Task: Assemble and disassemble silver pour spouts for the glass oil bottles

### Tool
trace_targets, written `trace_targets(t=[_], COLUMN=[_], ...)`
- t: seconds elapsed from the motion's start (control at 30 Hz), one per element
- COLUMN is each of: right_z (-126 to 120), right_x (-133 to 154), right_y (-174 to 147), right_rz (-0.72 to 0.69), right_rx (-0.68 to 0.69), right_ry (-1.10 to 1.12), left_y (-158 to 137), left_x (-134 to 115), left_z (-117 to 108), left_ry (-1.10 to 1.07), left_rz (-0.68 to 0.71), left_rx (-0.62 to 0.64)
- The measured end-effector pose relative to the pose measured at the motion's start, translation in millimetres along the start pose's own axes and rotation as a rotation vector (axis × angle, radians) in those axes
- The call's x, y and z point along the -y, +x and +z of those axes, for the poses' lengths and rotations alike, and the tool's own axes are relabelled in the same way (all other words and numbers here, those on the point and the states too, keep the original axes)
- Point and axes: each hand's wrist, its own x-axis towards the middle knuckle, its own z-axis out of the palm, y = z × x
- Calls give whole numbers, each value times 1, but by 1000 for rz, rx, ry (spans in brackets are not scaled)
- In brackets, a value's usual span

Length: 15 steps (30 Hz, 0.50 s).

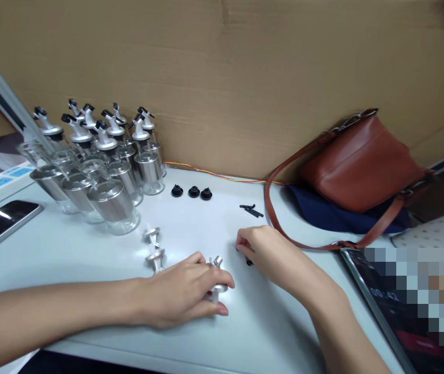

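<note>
My left hand (190, 288) is closed around a silver pourer spout (217, 286), its tip poking up between the fingers. To the right, my right hand (263, 244) is curled down at the table top with its fingertips turned away from view. A small black piece (249, 262) shows just under it; what the fingers grip is hidden. Beyond my left hand lie two more silver pourer spouts (155, 255). Three black stoppers (194, 191) stand in a row farther back. Some thin black strips (252, 210) lie past my right hand.
Several glass bottles with metal bands (112, 200), many topped with pourers, crowd the left. A phone (1, 228) lies at the left edge. A brown leather bag (358, 161) rests on dark blue cloth (303, 210) at right, near a device with a timer (385, 296). Cardboard (222, 78) walls the back.
</note>
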Motion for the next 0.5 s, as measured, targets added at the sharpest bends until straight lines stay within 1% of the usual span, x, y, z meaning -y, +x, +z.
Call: trace_targets(t=[0.1,0.33,0.5], right_z=[-2,-11,-17], right_x=[4,7,10], right_y=[-2,-7,-10], right_rz=[-29,-206,-279], right_rx=[-32,-116,-74], right_ry=[35,439,604], left_y=[-1,-2,-3], left_x=[0,1,1], left_z=[0,0,1], left_ry=[-9,5,22], left_rz=[-13,-29,22], left_rx=[10,13,1])
